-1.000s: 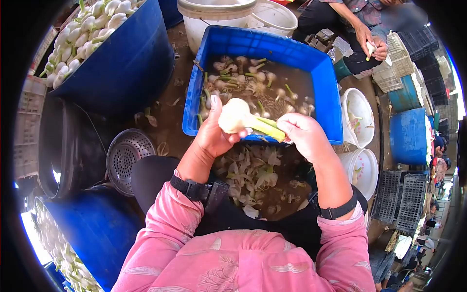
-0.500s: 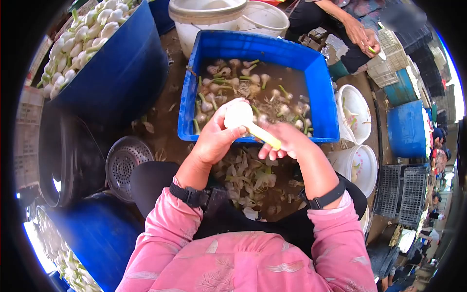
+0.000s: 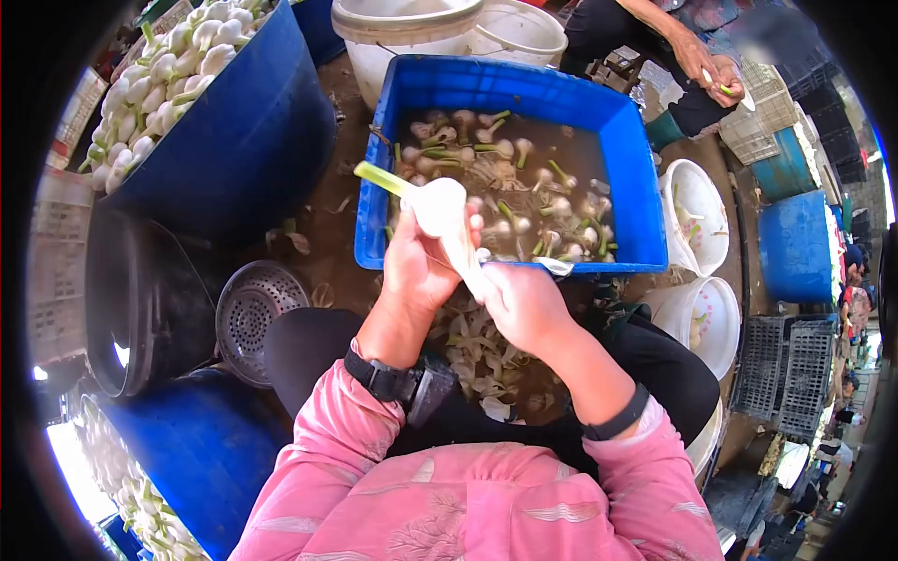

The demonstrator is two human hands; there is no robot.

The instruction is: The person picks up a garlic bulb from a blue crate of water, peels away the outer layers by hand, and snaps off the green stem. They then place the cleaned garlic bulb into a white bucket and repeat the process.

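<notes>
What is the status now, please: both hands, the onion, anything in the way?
Left hand grips white onion, green stalk pointing up-left. Right hand pulls a skin strip off it. Blue crate of soaking onions just ahead; nothing blocking.

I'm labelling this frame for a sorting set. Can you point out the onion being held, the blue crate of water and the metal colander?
onion [image 3: 438, 206], head view, on the white bulb above the left hand.
blue crate [image 3: 625, 159], head view, on its right wall.
metal colander [image 3: 251, 316], head view, on its perforated bowl.

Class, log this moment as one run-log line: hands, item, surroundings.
left hand: holds onion bulb | right hand: pulls peel strip | behind: blue crate
</notes>
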